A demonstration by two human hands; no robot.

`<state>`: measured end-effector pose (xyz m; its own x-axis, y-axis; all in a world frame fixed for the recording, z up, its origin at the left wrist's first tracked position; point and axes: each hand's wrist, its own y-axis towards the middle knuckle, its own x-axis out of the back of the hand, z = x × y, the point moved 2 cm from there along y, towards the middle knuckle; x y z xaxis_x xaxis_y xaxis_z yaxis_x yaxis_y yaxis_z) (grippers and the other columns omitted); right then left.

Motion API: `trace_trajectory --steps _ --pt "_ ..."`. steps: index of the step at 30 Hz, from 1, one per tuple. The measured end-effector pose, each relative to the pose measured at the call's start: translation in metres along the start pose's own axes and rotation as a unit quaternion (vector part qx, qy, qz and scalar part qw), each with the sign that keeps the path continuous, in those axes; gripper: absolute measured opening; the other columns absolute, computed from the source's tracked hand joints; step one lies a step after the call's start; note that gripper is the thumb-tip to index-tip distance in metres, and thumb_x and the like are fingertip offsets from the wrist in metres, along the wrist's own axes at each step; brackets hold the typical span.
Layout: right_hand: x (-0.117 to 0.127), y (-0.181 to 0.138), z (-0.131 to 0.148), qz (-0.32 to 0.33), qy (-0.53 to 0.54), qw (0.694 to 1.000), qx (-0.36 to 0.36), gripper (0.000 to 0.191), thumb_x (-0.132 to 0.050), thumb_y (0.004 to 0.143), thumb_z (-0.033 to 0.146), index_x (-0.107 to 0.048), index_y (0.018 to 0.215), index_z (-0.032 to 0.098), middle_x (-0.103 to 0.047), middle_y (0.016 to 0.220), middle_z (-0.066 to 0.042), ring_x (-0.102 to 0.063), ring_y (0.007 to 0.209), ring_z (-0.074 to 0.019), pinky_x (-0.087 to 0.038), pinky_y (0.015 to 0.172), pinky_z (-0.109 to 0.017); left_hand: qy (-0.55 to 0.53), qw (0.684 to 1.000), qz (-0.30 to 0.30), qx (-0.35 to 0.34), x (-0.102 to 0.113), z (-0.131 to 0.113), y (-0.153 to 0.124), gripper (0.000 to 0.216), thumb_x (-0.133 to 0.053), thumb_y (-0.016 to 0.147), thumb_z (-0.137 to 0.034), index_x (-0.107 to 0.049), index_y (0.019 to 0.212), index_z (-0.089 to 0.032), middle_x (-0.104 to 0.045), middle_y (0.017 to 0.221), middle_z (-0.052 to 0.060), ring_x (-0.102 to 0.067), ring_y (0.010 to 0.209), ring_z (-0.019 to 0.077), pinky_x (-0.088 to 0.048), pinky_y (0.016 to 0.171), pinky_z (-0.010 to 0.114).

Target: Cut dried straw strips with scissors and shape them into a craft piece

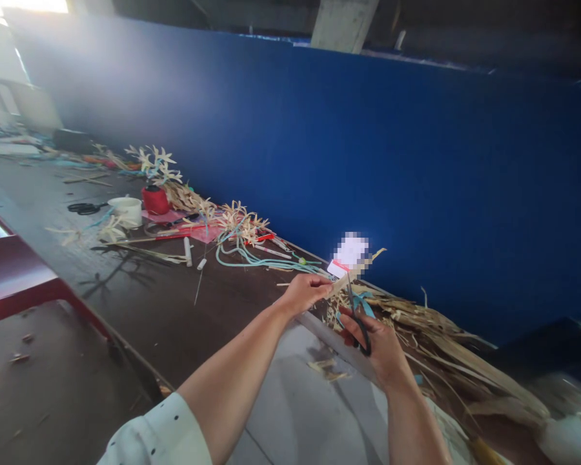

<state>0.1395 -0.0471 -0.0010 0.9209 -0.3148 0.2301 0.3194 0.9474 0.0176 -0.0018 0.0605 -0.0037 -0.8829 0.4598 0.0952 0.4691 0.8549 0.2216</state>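
Left hand: fingers of the left hand (306, 294) pinched together on a pale dry strip (339, 284).
Strip: held above the table (174, 323), slanting up to the right across the scissors' blades.
Right hand: the right hand (378, 342) is closed round the handles of black scissors (365, 336).
White tub: 1 small round white tub (132, 214) on the table, near a 2nd pair of black scissors (84, 208) – its contents too small to tell.
Red spool: 1 spool of red thread (155, 201), just beyond the tub.
Husk pile: dry husks (440, 323) along the blue partition (440, 181) – right of the hands.
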Motion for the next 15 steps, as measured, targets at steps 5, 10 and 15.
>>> trace_trajectory --steps 5,10,15 --pt "0.0018 0.001 -0.0002 -0.002 -0.018 1.0 0.0 0.047 -0.075 0.059 0.043 -0.071 0.096 0.014 -0.06 0.055 -0.001 -0.052 0.048 -0.0139 -0.04 0.048 -0.027 0.019 1.0 0.011 -0.007 0.0009 -0.0057 -0.0023 0.031 -0.057 0.071 -0.033 -0.07 0.09 -0.012 -0.061 0.066 0.002 -0.046 0.058 0.0095 -0.033 0.054 0.02" --pt "0.0031 0.0025 -0.0025 -0.005 -0.006 1.0 0.005 0.049 -0.077 0.056 0.042 -0.071 0.095 0.014 -0.06 0.055 -0.002 -0.053 0.048 -0.0143 -0.042 0.047 -0.027 0.025 1.0 0.016 -0.007 0.0007 -0.0054 -0.003 0.031 -0.057 0.071 -0.034 -0.07 0.09 -0.012 -0.06 0.065 0.002 -0.046 0.057 0.0096 -0.033 0.053 0.02" --pt "-0.0007 -0.0009 0.0009 -0.007 -0.033 0.999 0.021 0.046 -0.074 0.06 0.045 -0.071 0.093 0.013 -0.061 0.055 -0.003 -0.053 0.047 -0.0149 -0.042 0.045 -0.028 0.015 1.0 0.023 -0.008 -0.0001 -0.0029 -0.0022 0.032 -0.057 0.071 -0.034 -0.069 0.092 -0.013 -0.063 0.069 0.002 -0.049 0.061 0.0103 -0.035 0.058 0.021"
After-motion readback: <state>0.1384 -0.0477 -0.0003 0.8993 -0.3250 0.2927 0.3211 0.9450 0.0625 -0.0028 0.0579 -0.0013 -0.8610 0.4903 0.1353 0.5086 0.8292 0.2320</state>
